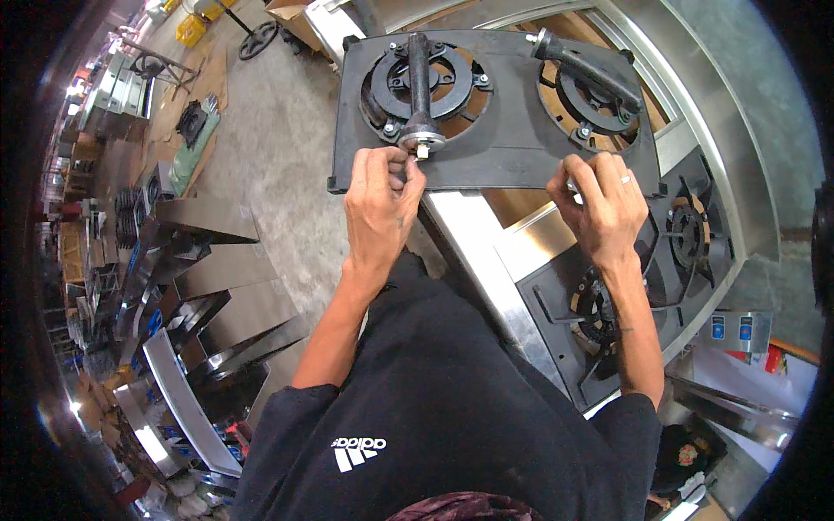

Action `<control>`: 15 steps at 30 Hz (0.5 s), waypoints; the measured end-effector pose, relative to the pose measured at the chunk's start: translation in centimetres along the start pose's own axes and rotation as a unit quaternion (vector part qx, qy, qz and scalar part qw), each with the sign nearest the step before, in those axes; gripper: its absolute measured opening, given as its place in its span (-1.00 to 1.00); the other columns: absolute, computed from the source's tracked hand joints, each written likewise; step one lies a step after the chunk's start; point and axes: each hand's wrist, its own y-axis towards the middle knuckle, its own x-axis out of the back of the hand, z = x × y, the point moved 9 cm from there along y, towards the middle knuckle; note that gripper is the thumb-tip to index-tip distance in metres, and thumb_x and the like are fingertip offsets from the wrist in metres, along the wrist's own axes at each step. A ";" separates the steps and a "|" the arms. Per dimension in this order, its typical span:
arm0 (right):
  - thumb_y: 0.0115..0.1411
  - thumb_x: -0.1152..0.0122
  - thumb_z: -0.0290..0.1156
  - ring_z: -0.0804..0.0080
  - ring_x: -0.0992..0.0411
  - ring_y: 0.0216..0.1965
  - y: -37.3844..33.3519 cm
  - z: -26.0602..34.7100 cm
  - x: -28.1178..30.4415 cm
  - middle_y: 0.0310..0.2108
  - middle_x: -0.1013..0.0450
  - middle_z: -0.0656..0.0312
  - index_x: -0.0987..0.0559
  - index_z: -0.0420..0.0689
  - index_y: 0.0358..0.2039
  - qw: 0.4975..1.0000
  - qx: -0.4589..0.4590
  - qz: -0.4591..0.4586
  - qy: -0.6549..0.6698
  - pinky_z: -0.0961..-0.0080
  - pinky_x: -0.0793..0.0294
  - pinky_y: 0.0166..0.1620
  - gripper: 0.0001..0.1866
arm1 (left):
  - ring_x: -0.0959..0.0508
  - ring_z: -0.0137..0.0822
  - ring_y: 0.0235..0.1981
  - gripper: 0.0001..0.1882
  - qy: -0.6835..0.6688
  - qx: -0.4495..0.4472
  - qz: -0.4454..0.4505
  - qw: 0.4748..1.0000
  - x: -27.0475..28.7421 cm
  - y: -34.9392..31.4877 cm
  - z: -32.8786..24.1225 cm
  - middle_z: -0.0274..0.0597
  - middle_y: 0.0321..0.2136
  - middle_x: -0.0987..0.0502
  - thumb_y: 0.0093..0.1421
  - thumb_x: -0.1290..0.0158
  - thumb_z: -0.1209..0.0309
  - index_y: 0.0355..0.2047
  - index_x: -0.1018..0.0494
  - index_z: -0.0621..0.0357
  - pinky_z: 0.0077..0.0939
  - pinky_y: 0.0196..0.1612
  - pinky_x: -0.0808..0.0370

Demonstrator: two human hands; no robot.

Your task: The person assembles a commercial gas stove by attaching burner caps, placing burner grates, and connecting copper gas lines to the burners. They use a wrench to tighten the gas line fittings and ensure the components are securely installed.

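Observation:
A black stove top plate (512, 167) lies across the steel frame in front of me, with two round cast-iron gas burners set in its holes. The left burner (420, 82) has its tube pointing toward me, ending in a round metal disc and a small brass fitting (422, 152). My left hand (378, 201) is closed in a pinch at that fitting, thumb and fingertips against it. My right hand (604, 208) is closed above the plate's near edge, below the right burner (591, 91). A small shiny bit shows between its fingertips; its kind is hidden.
Another black stove top (565, 347) with burner grates lies on the steel frame (473, 234) at the right. Bent sheet-metal parts (221, 269) stand on the floor at the left. A cardboard box (304, 22) and a black wheel (258, 41) are beyond the plate.

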 end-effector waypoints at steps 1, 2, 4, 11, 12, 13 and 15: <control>-0.08 -0.54 -0.38 0.38 -0.39 -0.45 -0.3 0.1 0.3 -0.48 -0.28 0.31 -0.60 0.01 -0.33 1.000 -0.003 -0.001 0.002 0.39 -0.36 -0.43 -0.71 | -0.59 -0.34 -0.48 -0.83 -0.002 0.010 -0.004 1.000 0.4 0.0 0.2 -0.11 -0.33 -0.52 0.25 -0.24 0.61 -0.17 -0.51 0.35 -0.42 -0.43 -0.58; -0.09 -0.54 -0.39 0.38 -0.39 -0.45 -0.7 0.2 0.5 -0.48 -0.28 0.31 -0.60 0.01 -0.33 1.000 -0.008 0.003 -0.001 0.39 -0.36 -0.43 -0.70 | -0.59 -0.36 -0.47 -0.82 -0.004 0.020 -0.008 1.000 0.8 -0.1 0.4 -0.12 -0.33 -0.52 0.26 -0.23 0.60 -0.15 -0.52 0.36 -0.43 -0.43 -0.58; -0.11 -0.55 -0.40 0.37 -0.39 -0.46 -1.4 0.3 1.0 -0.48 -0.28 0.31 -0.60 0.00 -0.33 1.000 -0.019 0.010 -0.008 0.39 -0.36 -0.44 -0.69 | -0.60 -0.40 -0.45 -0.81 -0.031 0.073 -0.003 0.997 1.3 -0.2 1.3 -0.12 -0.32 -0.55 0.28 -0.22 0.58 -0.11 -0.54 0.37 -0.45 -0.41 -0.58; -0.14 -0.57 -0.47 0.36 -0.41 -0.45 -3.2 1.3 2.2 -0.49 -0.32 0.29 -0.61 -0.04 -0.32 0.998 -0.051 0.021 0.001 0.39 -0.39 -0.43 -0.65 | -0.60 -0.49 -0.34 -0.71 -0.355 0.355 0.097 0.860 -1.9 -3.1 4.4 -0.24 -0.25 -0.65 0.46 -0.13 0.32 0.02 -0.58 0.29 -0.54 -0.37 -0.57; -0.14 -0.56 -0.48 0.36 -0.41 -0.45 -3.4 1.4 2.3 -0.49 -0.32 0.28 -0.61 -0.04 -0.32 0.998 -0.057 0.024 0.001 0.39 -0.40 -0.42 -0.65 | -0.59 -0.48 -0.34 -0.71 -0.401 0.387 0.114 0.823 -2.4 -3.3 4.7 -0.25 -0.24 -0.65 0.46 -0.13 0.31 0.02 -0.58 0.29 -0.54 -0.36 -0.57; -0.14 -0.55 -0.50 0.35 -0.42 -0.45 -3.8 1.7 2.8 -0.49 -0.33 0.28 -0.61 -0.05 -0.32 0.997 -0.064 0.031 0.026 0.39 -0.40 -0.42 -0.66 | -0.59 -0.47 -0.34 -0.70 -0.445 0.423 0.132 0.779 -2.7 -4.2 4.7 -0.26 -0.23 -0.65 0.46 -0.13 0.31 0.02 -0.58 0.29 -0.55 -0.35 -0.57; -0.14 -0.55 -0.51 0.34 -0.42 -0.45 -4.0 2.1 3.2 -0.49 -0.33 0.28 -0.61 -0.05 -0.32 0.997 -0.065 0.030 0.014 0.38 -0.40 -0.42 -0.66 | -0.58 -0.48 -0.34 -0.70 -0.528 0.458 0.159 0.697 -3.7 -4.7 4.5 -0.27 -0.25 -0.64 0.44 -0.15 0.30 0.00 -0.58 0.30 -0.61 -0.36 -0.54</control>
